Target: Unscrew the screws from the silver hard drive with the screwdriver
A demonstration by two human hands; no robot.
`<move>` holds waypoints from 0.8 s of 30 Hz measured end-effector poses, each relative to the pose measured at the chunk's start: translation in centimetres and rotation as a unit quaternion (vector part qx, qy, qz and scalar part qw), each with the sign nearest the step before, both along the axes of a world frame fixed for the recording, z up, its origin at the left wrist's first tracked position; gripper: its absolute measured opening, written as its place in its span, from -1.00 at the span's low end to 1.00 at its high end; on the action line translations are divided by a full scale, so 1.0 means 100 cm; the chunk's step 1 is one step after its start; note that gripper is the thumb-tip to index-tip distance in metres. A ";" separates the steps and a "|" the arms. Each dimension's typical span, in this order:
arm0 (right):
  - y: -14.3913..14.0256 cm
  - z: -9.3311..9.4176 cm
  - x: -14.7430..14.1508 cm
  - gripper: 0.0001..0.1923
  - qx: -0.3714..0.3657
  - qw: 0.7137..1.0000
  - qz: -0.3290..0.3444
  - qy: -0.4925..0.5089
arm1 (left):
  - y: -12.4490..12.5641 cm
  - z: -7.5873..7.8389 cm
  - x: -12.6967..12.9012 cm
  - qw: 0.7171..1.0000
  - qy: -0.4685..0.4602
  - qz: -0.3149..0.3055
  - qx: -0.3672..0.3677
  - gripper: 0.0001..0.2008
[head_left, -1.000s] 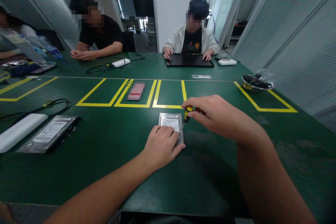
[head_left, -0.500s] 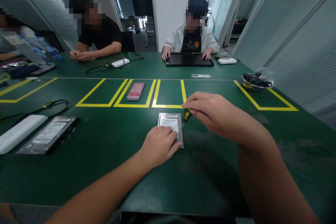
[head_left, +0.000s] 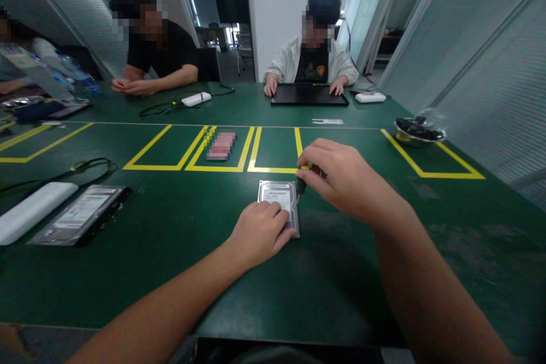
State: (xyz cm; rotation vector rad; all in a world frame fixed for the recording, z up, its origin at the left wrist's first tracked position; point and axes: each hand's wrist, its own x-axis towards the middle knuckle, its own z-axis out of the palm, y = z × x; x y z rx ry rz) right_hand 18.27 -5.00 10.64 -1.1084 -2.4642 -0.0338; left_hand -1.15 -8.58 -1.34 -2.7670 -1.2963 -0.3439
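Note:
A silver hard drive (head_left: 278, 189) lies flat on the green table with its label up. My left hand (head_left: 262, 232) is closed over its near part, fingers across the label and thumb along the right edge, holding it against the tabletop. Pinched in the fingers of my right hand (head_left: 339, 173) is a small screwdriver (head_left: 301, 186) with a black and yellow handle. It tilts, its thin shaft reaching down to the drive's right edge; the exact contact of the tip is too small to tell.
On the left lie another hard drive (head_left: 81, 213) and a white power bank (head_left: 38, 211) with a black cable. Yellow tape outlines mark the table, a pink card (head_left: 221, 145) within one. A bowl (head_left: 420, 132) stands right. Across the table, a person's hands rest on a black panel (head_left: 309, 95).
My right hand has rotated around the screwdriver, and its fingers now cover more of the handle. My left hand and the hard drive keep their places; the view has shifted slightly.

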 end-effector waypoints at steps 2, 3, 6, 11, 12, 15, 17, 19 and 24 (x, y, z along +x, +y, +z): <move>0.001 0.000 -0.001 -0.93 0.002 1.000 0.015 0.006 | 0.000 -0.001 0.000 1.000 -0.002 0.000 0.005 -0.68; 0.001 0.000 -0.001 -0.92 0.000 1.000 0.023 0.004 | 0.000 -0.001 0.000 1.000 -0.003 -0.001 0.005 -0.69; 0.002 0.000 -0.001 -0.84 -0.007 0.999 0.041 -0.012 | 0.000 -0.001 0.000 1.000 -0.002 -0.001 0.005 -0.69; 0.002 0.001 0.004 -0.83 -0.023 0.999 0.045 -0.011 | 0.000 -0.002 0.000 1.000 -0.003 0.001 0.006 -0.69; 0.001 0.002 0.005 -0.82 -0.026 0.998 0.048 -0.011 | 0.000 -0.002 0.000 1.000 -0.004 0.000 0.006 -0.69; 0.001 0.001 0.008 -0.75 -0.028 0.998 0.055 -0.021 | 0.000 -0.002 0.000 1.000 -0.006 -0.002 0.006 -0.69; 0.001 0.000 0.007 -0.74 -0.027 0.998 0.045 -0.018 | 0.000 -0.002 0.000 1.000 -0.006 -0.002 0.007 -0.69; 0.002 0.000 0.006 -0.75 -0.025 0.999 0.029 -0.014 | 0.000 -0.002 0.000 1.000 -0.007 -0.002 0.007 -0.69; 0.005 -0.001 0.003 -0.80 -0.009 1.000 0.004 -0.024 | 0.000 -0.001 0.000 1.000 -0.005 -0.004 0.007 -0.70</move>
